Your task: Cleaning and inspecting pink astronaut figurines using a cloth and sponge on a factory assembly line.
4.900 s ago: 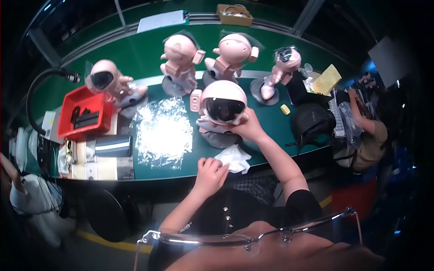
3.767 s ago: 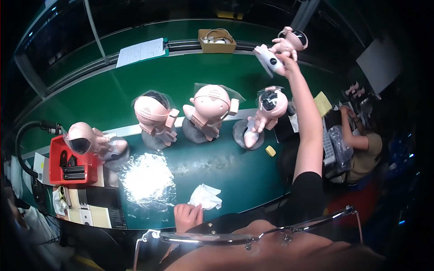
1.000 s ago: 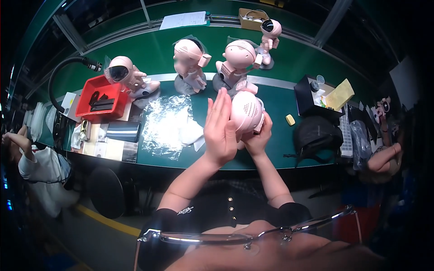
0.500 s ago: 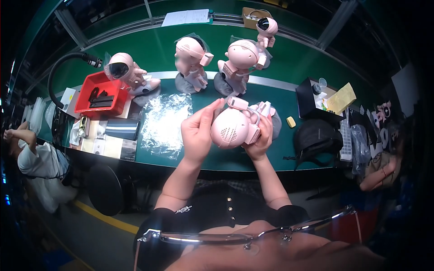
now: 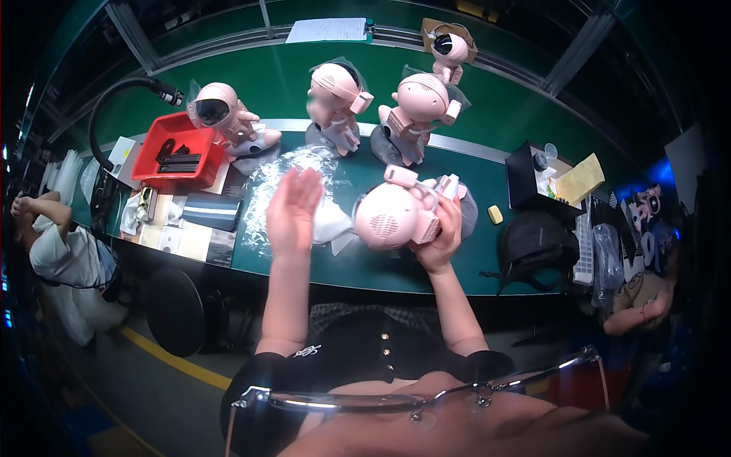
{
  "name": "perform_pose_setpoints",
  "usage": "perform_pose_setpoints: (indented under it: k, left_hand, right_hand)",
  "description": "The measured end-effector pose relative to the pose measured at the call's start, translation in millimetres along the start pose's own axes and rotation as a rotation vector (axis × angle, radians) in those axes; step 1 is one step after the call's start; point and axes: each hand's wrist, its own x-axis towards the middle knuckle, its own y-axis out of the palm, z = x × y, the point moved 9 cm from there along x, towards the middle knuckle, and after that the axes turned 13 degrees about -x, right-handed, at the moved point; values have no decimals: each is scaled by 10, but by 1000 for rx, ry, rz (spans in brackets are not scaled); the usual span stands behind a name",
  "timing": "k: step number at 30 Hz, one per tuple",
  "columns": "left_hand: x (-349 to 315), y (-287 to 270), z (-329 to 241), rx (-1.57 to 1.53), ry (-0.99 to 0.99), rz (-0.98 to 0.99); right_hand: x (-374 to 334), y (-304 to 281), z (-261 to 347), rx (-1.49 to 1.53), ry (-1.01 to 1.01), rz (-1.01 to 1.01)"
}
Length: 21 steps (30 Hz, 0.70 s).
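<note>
My right hand [image 5: 443,238] is closed around the side of a pink astronaut figurine [image 5: 387,217]. Its rounded head, with a patch of small holes, tilts toward me. The figurine's grey base shows beyond my fingers. My left hand [image 5: 294,209] is apart from the figurine, palm showing and fingers stretched out, slightly blurred. Between that hand and the figurine lies a crumpled white cloth [image 5: 332,222]. Under and beyond my left hand, a shiny clear plastic sheet [image 5: 263,206] is spread on the green table.
More pink figurines [image 5: 417,99] stand along the back. On the left are a red bin [image 5: 148,164] with black parts and a dark pouch [image 5: 212,211]. Rightward sit a yellow block [image 5: 496,214], a black bag [image 5: 537,244] and a black box [image 5: 525,179]. A co-worker's arm [image 5: 46,209] shows far left.
My left hand has left the figurine and moved left, its fingers opening out. The white cloth now shows beside it. My right hand keeps the figurine. The whole view has shifted slightly.
</note>
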Motion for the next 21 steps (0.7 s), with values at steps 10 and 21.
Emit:
perform_pose_setpoints:
  k: [10, 21]
  left_hand:
    - [168, -556, -318, 1890, 157, 250]
    - [-310, -82, 501, 1965, 470, 914]
  right_hand:
    - [-343, 279, -923, 627, 847, 91]
    - [-527, 510, -1060, 952, 1010, 204]
